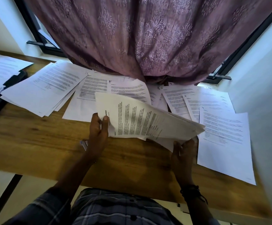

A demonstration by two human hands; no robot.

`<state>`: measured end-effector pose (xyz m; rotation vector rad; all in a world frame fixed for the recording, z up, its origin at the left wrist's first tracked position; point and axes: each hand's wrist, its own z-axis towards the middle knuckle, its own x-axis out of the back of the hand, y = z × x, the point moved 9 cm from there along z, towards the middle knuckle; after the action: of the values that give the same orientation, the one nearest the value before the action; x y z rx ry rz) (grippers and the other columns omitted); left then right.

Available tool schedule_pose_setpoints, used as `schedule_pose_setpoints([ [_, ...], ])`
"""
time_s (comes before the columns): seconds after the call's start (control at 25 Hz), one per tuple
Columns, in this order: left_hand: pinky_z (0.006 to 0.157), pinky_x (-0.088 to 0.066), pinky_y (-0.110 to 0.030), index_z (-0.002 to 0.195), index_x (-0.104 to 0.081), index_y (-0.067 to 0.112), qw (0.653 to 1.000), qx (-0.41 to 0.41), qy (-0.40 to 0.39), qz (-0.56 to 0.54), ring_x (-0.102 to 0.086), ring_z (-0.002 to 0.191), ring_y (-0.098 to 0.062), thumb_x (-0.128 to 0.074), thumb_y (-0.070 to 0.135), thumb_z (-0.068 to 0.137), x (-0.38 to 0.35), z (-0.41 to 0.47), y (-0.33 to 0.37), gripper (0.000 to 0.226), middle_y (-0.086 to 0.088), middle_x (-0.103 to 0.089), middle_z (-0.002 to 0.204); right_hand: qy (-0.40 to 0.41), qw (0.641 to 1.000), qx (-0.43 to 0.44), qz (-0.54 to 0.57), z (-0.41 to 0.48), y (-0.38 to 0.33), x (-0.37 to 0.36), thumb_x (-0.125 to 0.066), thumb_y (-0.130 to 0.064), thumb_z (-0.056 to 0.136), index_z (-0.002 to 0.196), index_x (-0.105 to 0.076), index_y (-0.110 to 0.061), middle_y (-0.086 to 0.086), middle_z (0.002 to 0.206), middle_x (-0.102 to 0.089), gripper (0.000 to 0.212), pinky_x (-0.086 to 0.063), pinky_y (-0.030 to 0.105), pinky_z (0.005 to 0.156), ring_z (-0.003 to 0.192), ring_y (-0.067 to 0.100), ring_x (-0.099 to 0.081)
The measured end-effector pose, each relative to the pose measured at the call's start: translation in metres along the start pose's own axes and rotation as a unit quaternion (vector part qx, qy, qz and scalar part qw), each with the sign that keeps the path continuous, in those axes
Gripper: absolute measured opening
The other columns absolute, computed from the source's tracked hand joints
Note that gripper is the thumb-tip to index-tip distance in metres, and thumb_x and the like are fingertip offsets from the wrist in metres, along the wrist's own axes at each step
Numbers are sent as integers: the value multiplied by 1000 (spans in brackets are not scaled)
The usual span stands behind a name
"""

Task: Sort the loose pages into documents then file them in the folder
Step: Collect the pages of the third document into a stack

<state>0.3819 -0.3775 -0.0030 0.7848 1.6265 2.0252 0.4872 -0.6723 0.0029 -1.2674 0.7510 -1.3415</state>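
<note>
There are two hands and one bundle of white printed pages [148, 120] held up between them. The left hand [99, 127] pinches the bundle's left edge, with the thumb flat on top and the fingers under it. The right hand [182, 153] has its fingers curled round the bundle's lower right corner from below. The bundle is in the air over the middle of the long brown wooden table [34, 143]. Its sheets fan out a bit at the right end. The top page is turned sideways and has black lines of print and one grey bar.

More white pages lie on the table in about six groups that overlap, so the count is not sure. There is a left pile [41, 88], a middle pile [86, 95], some right sheets [208, 101] and a near right pile [224, 140]. The bundle hides part of the middle ones.

At the far left one black flat folder [16, 78] peeks out, mostly covered by more pages [2, 70].

One purple patterned curtain [148, 38] hangs down onto the back of the table and covers the tops of some sheets. A dark cord bracelet [192, 190] is on the right wrist.
</note>
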Motion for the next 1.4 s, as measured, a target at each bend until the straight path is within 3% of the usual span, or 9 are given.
schedule_pose_setpoints([
  [0.12,58,-51,-13,101,-39,6,1000,-5,0,7,-62,77,4,-39,12,104,-5,-2,1,7,-1,-53,86,20,999,-22,-15,3,20,2,-50,6,95,122,-37,-14,-27,117,-49,36,-52,8,80,107,-20,-51],
  [0.28,69,-60,-35,112,-37,11,998,45,-18,27,-65,94,-19,-38,21,105,-7,-4,-23,12,2,-56,101,-32,997,-48,-55,-4,50,-4,-49,2,97,129,-32,-31,-39,120,-46,49,-51,24,92,112,-10,-52],
  [0.36,67,-59,-25,111,-38,11,997,47,-21,54,-64,93,-15,-38,18,105,-7,-3,-22,9,7,-54,101,-49,994,-66,-68,-4,56,-6,-50,4,96,137,-28,-23,-30,119,-45,54,-51,27,90,109,-1,-53],
  [0.52,68,-49,-10,115,-47,1,996,7,-15,93,-56,88,0,-41,10,103,3,8,2,16,5,-55,100,-65,992,-93,-55,15,50,8,-53,9,92,132,-40,-4,-16,116,-51,45,-53,10,80,111,14,-56],
  [0.72,48,-42,-20,103,-49,9,967,130,-99,197,-53,73,-13,-43,11,101,6,16,-18,6,0,-54,87,-149,957,-246,-23,22,77,22,-53,-8,97,123,-50,-5,7,121,-59,27,-57,48,87,111,25,-60],
  [0.8,48,-45,-25,103,-52,6,944,204,-124,230,-57,74,-16,-43,9,98,3,8,-41,11,-6,-60,93,-187,944,-256,-96,18,87,15,-53,-10,97,119,-53,-2,12,123,-59,23,-59,44,82,108,27,-62],
  [1.0,86,-57,-42,117,-64,10,939,270,-137,165,-68,94,-21,-60,18,95,11,-8,-58,24,-6,-70,111,-156,946,-261,-113,17,89,14,-51,-11,99,118,-57,-4,8,115,-65,22,-59,26,65,78,18,-71],
  [1.24,80,-60,-44,129,-46,12,942,285,-145,105,-64,106,-23,-82,7,75,31,-40,-66,65,-5,-61,121,-139,951,-239,-137,15,92,15,-59,-13,94,116,-55,-3,10,119,-63,24,-58,21,61,89,12,-67],
  [1.4,62,-55,-25,101,-53,17,947,290,-117,69,-65,93,-16,-81,0,74,30,-48,-64,42,-1,-63,103,-95,941,-196,-260,25,74,20,-62,-25,91,102,-63,-4,10,99,-65,24,-56,45,81,89,24,-63],
])
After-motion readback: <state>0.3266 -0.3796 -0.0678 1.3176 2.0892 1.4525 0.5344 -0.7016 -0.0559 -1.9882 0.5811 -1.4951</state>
